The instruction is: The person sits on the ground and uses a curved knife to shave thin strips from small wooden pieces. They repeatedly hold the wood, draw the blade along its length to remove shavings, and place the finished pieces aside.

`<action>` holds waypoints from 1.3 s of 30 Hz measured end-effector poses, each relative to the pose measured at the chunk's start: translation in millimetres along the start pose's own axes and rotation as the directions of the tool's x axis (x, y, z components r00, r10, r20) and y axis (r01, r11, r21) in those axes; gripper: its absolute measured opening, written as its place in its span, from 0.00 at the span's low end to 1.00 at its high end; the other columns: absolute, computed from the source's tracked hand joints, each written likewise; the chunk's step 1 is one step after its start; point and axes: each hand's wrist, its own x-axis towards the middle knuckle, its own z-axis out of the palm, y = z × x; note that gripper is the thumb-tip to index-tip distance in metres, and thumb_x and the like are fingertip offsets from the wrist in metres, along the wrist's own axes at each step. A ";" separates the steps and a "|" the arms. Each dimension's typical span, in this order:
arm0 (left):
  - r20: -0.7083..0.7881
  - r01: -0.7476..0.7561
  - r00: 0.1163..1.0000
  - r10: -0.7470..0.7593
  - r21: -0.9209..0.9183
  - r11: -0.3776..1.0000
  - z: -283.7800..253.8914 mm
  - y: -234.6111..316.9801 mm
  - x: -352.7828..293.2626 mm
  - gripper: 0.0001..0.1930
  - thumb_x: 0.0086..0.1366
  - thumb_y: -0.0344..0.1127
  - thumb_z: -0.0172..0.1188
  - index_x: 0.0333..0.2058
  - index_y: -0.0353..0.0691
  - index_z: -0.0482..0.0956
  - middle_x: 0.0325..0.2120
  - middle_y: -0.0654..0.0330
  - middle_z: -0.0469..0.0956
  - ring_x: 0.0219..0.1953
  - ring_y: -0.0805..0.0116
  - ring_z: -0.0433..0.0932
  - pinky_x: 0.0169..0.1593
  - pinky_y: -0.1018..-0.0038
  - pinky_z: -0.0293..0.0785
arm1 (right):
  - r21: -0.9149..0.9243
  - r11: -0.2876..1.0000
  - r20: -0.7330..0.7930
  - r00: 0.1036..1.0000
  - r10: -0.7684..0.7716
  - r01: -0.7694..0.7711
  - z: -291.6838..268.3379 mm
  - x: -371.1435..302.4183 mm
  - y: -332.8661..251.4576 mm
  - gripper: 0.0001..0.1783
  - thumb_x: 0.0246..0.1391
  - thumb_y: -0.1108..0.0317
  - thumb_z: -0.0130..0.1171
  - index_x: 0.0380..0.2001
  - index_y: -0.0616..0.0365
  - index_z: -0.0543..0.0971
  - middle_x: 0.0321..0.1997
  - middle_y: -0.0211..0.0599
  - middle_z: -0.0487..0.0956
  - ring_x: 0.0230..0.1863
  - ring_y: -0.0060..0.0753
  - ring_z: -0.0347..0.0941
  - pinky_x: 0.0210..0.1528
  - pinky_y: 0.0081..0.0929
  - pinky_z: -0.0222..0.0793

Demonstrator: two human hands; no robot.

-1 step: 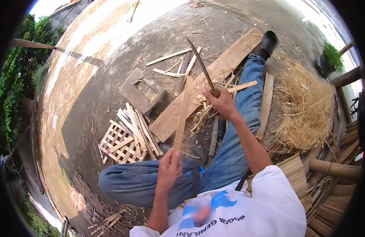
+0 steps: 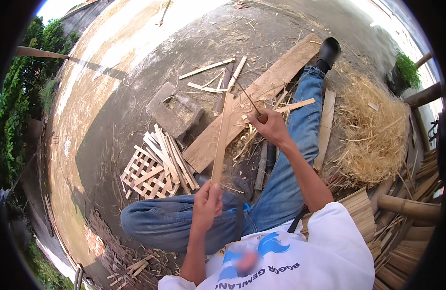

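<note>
My left hand (image 2: 207,203) is closed around the lower end of a long, flat bamboo strip (image 2: 223,140) that points up and away from me. My right hand (image 2: 272,128) grips the wooden handle of a long-bladed knife (image 2: 247,95). Its blade looks thin, seen nearly edge-on, and slants up to the left. In the picture the tip is close to the strip's far end; I cannot tell whether they touch. Beneath both lies a wide wooden plank (image 2: 276,72), strewn with bamboo shavings near my right hand.
Left of the strip are a bundle of cut slats (image 2: 167,157), a woven bamboo lattice (image 2: 141,169) and a broken concrete block (image 2: 169,111). My jeans-clad legs (image 2: 300,140) flank the work area. A big heap of shavings (image 2: 372,130) and bamboo poles (image 2: 409,205) stand at right.
The knife blade has turned from its broad, curved side to nearly edge-on, and its tip has dropped nearer the strip. My left hand and the strip have barely moved.
</note>
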 end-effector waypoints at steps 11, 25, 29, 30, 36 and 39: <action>0.030 0.078 0.997 -0.073 -0.191 0.978 -5.2 3.2 -25.8 0.17 0.79 0.39 0.51 0.57 0.33 0.74 0.23 0.70 0.63 0.14 0.88 0.55 0.13 0.86 0.51 | -0.216 0.968 -0.112 0.988 0.103 -0.126 5.2 -5.0 48.9 0.13 0.53 0.62 0.64 0.23 0.59 0.75 0.19 0.47 0.76 0.25 0.51 0.78 0.30 0.45 0.70; 0.007 -0.268 0.948 0.319 0.559 0.784 -1.8 -27.6 9.6 0.19 0.76 0.35 0.55 0.61 0.34 0.75 0.36 0.55 0.79 0.39 0.60 0.79 0.45 0.67 0.73 | 0.768 0.591 0.100 0.957 0.272 -0.248 -9.5 19.8 -4.4 0.26 0.57 0.45 0.71 0.31 0.61 0.82 0.26 0.29 0.82 0.19 0.15 0.69 0.19 0.15 0.65; 0.120 -0.418 0.840 0.528 0.764 0.492 6.4 -11.2 43.9 0.24 0.72 0.34 0.60 0.64 0.36 0.72 0.48 0.44 0.80 0.47 0.45 0.79 0.52 0.60 0.73 | 0.632 0.772 0.049 0.998 0.035 -0.058 -36.1 31.7 -53.5 0.20 0.61 0.53 0.68 0.40 0.62 0.81 0.34 0.34 0.85 0.23 0.17 0.74 0.24 0.16 0.71; 0.128 -0.415 0.828 0.546 0.795 0.442 8.5 -4.7 50.9 0.25 0.71 0.34 0.60 0.64 0.36 0.71 0.51 0.42 0.79 0.49 0.43 0.78 0.53 0.59 0.73 | 0.633 0.774 0.040 0.999 -0.005 -0.021 -33.3 26.9 -67.2 0.18 0.63 0.56 0.67 0.42 0.61 0.81 0.35 0.35 0.85 0.23 0.17 0.74 0.26 0.16 0.72; 0.238 -0.650 0.637 0.733 0.677 0.345 48.1 84.4 104.4 0.24 0.68 0.34 0.65 0.61 0.36 0.75 0.51 0.47 0.81 0.55 0.51 0.80 0.59 0.61 0.75 | 0.436 0.872 0.079 0.956 -0.282 0.221 -0.2 2.7 -89.9 0.10 0.64 0.70 0.64 0.46 0.62 0.82 0.41 0.33 0.87 0.37 0.12 0.78 0.36 0.17 0.77; 0.285 -0.657 0.693 0.662 0.627 0.418 39.4 94.1 124.4 0.20 0.66 0.29 0.66 0.56 0.35 0.80 0.48 0.49 0.83 0.50 0.55 0.84 0.52 0.64 0.80 | 0.440 0.841 0.036 0.929 -0.367 0.315 15.2 -4.6 -101.2 0.12 0.63 0.70 0.65 0.49 0.62 0.82 0.41 0.32 0.86 0.40 0.12 0.78 0.39 0.14 0.76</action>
